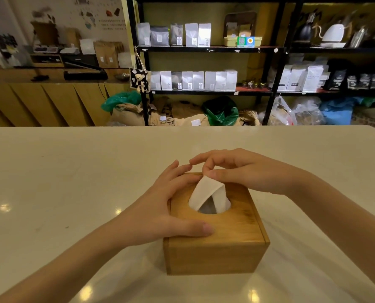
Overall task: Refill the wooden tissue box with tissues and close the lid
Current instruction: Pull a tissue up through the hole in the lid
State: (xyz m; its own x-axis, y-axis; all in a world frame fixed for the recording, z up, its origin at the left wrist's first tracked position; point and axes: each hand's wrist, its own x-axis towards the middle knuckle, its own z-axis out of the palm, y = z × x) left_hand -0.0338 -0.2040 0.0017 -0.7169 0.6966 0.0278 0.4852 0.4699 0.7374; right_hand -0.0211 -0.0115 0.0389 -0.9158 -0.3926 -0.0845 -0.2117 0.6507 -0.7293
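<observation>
Both forearms come in from the near edge of the white table, L from the near-left corner, R from the right side. Wooden tissue box sits roughly mid-table, a bit nearer the near edge, lid down & flush on top w/ round opening in its middle. Left hand lies over the box's left top edge, fingers spread, thumb flat along the lid's front edge, not clamped on anything, just pressing. Right hand hovers over the far edge of the lid, thumb & fingertips pinched together on the tip of a white tissue standing up out of the opening. Black shelves w/ pale bags stand beyond the table's far edge.
</observation>
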